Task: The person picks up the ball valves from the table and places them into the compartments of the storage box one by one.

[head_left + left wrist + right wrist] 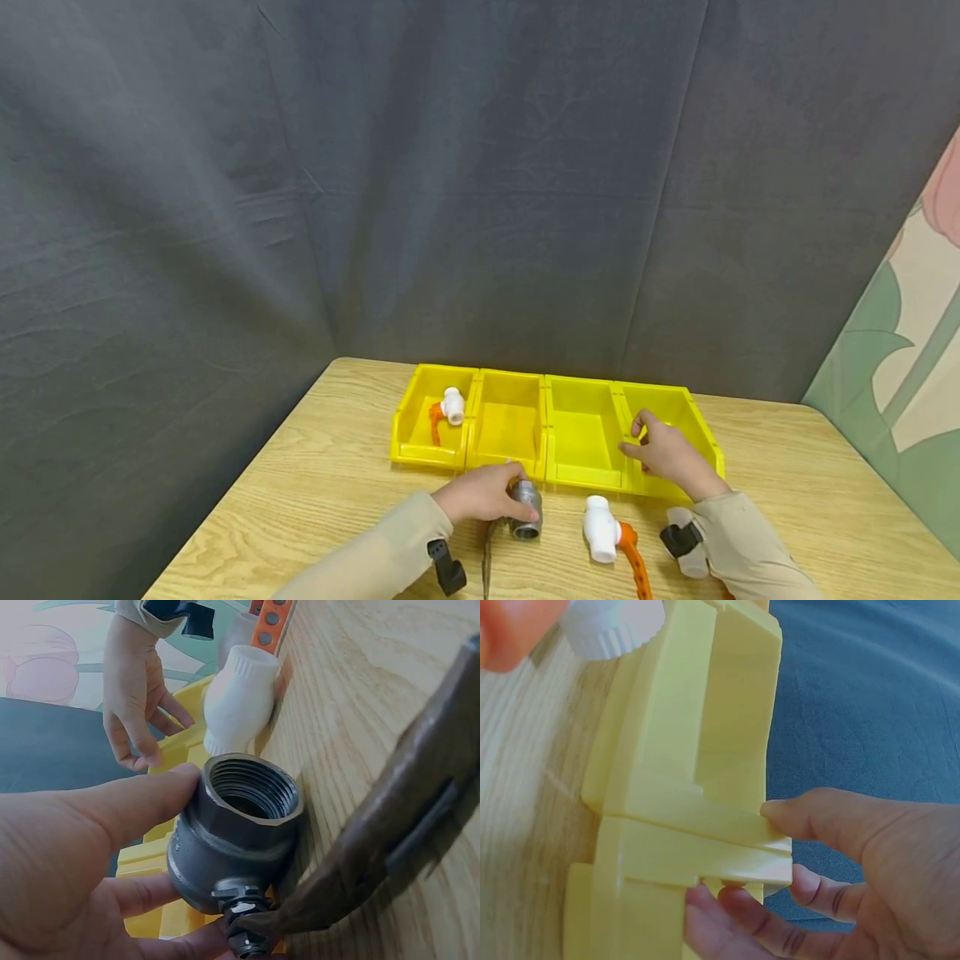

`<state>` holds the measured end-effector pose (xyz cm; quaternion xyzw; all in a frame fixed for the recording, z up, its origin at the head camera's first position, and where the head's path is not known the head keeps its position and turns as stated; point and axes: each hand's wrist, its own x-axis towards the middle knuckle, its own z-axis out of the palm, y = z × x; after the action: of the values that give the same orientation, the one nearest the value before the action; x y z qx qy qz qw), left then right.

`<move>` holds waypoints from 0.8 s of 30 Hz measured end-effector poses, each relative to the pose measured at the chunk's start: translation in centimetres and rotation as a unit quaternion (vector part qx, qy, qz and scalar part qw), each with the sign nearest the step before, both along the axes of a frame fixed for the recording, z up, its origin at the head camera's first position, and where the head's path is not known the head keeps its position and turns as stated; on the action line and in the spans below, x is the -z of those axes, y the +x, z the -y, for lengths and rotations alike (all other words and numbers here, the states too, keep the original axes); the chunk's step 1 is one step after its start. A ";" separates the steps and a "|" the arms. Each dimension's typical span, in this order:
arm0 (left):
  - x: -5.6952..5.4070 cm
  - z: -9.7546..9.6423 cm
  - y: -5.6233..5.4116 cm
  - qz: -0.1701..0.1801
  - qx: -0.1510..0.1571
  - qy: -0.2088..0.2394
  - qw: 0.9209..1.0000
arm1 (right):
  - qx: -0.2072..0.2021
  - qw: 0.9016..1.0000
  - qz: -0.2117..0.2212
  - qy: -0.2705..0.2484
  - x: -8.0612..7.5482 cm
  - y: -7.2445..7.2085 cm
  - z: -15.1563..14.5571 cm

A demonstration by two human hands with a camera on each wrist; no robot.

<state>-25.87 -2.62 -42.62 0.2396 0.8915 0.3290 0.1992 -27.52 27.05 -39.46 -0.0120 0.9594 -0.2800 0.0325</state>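
nearest us, in front of the right end of the row of yellow bins (431, 457), we see a pale valve (693, 565), partly hidden by the right sleeve (750, 542). left of that, and also in front of the row, a white valve (602, 530) lies on the wooden table (300, 500), its orange handle (637, 567) pointing away from the bins. just before the second bin from the left, we find the left hand (483, 493) holding a metal valve (528, 500); its thumb presses near the threaded rim and its bent fingers reach round the other side, while a brown handle (360, 855) runs out from the body. the right hand (671, 457) is at the row itself, part-closed over the divider (705, 851) between the third and fourth bins, thumb on one side, curled fingers on the other; how firmly it grips, we cannot tell. in the row's leftmost bin we see a smaller-looking valve (453, 407), white with orange. behind the row hangs a dark grey curtain (480, 208), and beyond its right end stands a flower-patterned panel (892, 350).
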 end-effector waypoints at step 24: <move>-0.1 -0.2 0.1 0.029 0.046 0.037 0.998 | 0.000 1.000 0.002 -0.005 0.2 -0.1 -0.1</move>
<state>-25.80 -2.42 -42.53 0.2782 0.8605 0.3593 0.2304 -27.59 27.16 -39.63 -0.0118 0.9578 -0.2852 0.0343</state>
